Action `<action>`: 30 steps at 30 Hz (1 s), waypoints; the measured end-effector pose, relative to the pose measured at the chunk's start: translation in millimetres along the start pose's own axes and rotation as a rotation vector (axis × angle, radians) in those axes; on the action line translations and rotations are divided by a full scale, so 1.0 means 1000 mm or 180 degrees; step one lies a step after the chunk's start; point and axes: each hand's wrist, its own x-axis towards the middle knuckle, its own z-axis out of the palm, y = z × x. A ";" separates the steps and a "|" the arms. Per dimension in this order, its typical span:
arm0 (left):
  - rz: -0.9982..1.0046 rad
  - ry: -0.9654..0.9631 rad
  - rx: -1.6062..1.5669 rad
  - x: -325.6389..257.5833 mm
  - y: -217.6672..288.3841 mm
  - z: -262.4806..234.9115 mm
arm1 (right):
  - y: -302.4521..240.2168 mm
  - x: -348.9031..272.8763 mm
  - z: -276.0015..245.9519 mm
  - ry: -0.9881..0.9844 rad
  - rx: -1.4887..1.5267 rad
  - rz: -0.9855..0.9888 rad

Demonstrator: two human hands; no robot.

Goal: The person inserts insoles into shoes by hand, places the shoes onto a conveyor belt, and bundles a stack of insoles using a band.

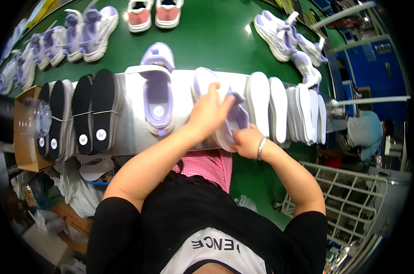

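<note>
A lavender-and-white sneaker (238,118) lies along the metal bench in front of me, toe pointing away. My right hand (249,141) is closed round its heel, thumb at the collar. Across the upper reaches my left hand (210,109), slightly blurred, its fingers curled onto the tongue and strap area; the exact grip there is partly hidden. To the left stands a second lavender-and-white sneaker (158,98), opened up, with a round white sticker inside its heel. White insoles (258,107) stand just right of the held sneaker.
Bundled black insoles (107,109) and a cardboard box (26,123) occupy the bench's left end. Beyond, a green conveyor surface (207,41) carries several lavender sneakers (97,34) and a pair with coral heels (139,17). A white wire rack (339,201) stands at right, near another person (364,134).
</note>
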 end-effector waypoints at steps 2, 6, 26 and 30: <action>0.0804 0.0245 0.0283 -0.017 0.013 -0.018 | 0.002 -0.003 0.007 0.0150 0.0060 0.0042; 0.1629 0.0723 0.1901 -0.046 0.016 -0.086 | 0.003 -0.003 0.011 0.0387 0.0317 0.0000; 0.1942 -0.0003 0.1106 -0.042 -0.016 -0.041 | 0.029 0.087 -0.089 0.1325 0.0699 0.0652; 0.1523 0.0051 0.1427 -0.018 -0.043 -0.035 | 0.065 0.133 -0.165 0.1706 0.0700 0.0727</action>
